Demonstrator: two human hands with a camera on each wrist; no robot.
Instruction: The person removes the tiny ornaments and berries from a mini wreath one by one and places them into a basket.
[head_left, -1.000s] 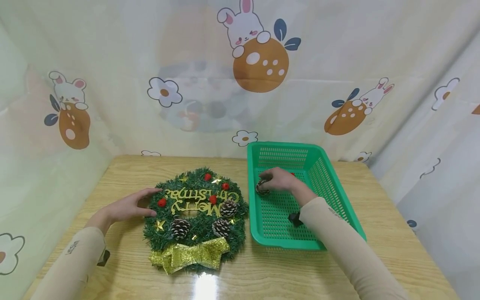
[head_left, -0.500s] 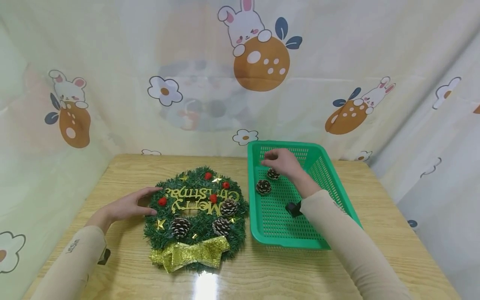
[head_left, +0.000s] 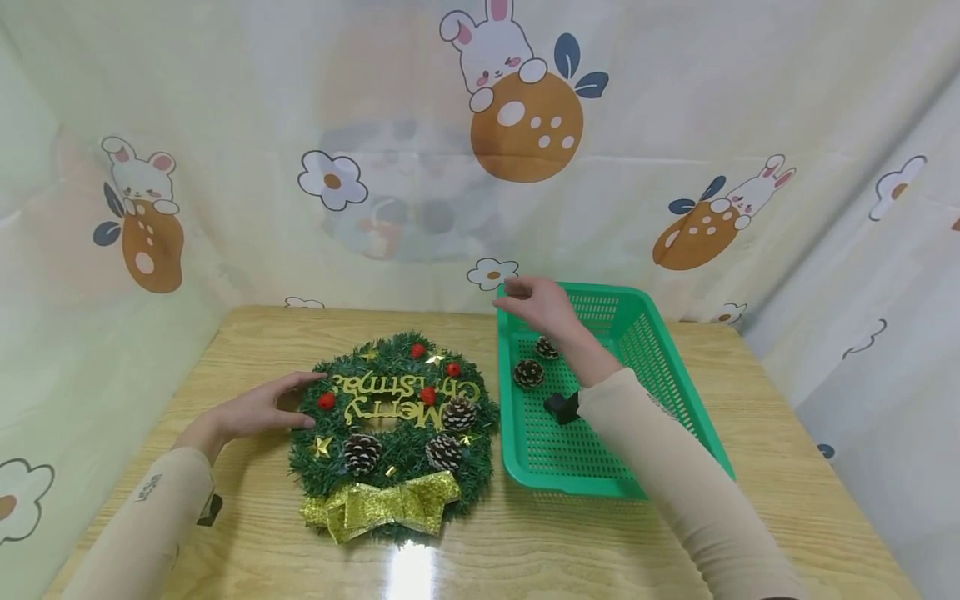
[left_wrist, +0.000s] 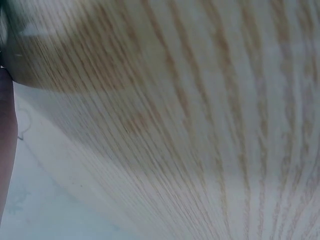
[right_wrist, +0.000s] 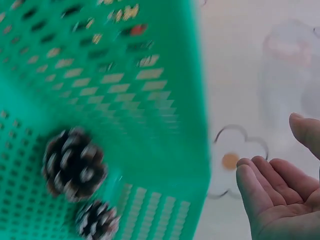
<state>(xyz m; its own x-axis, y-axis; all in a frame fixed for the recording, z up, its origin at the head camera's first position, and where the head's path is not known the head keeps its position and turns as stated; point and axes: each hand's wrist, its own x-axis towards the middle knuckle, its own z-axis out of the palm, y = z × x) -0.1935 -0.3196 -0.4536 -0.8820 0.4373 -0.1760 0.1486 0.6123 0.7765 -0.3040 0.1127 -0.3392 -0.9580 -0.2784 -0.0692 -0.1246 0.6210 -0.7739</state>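
Observation:
A green Christmas wreath (head_left: 408, 450) lies on the wooden table, with gold "Merry Christmas" lettering (head_left: 405, 400), several red berries, gold stars, pine cones and a gold bow (head_left: 390, 504). My left hand (head_left: 255, 408) rests at the wreath's left edge, thumb and fingers spread apart. Over the back left corner of the green basket (head_left: 513, 467) hovers my right hand (head_left: 542, 305). In the right wrist view that hand (right_wrist: 277, 197) shows a bare palm with loosely bent fingers. Below it, two pine cones (head_left: 528, 373) sit on the basket floor. The forearm hides part of the basket.
Bare wooden tabletop (head_left: 247, 517) surrounds the wreath and basket. A curtain (head_left: 390, 92) printed with rabbits and flowers hangs behind the table and along both sides. Both wrists carry a small black device (head_left: 562, 408).
My right hand has left the pine cone at the basket's left side, rising and moving back toward the rear left corner. Both cones now show. The left hand and wreath stay put.

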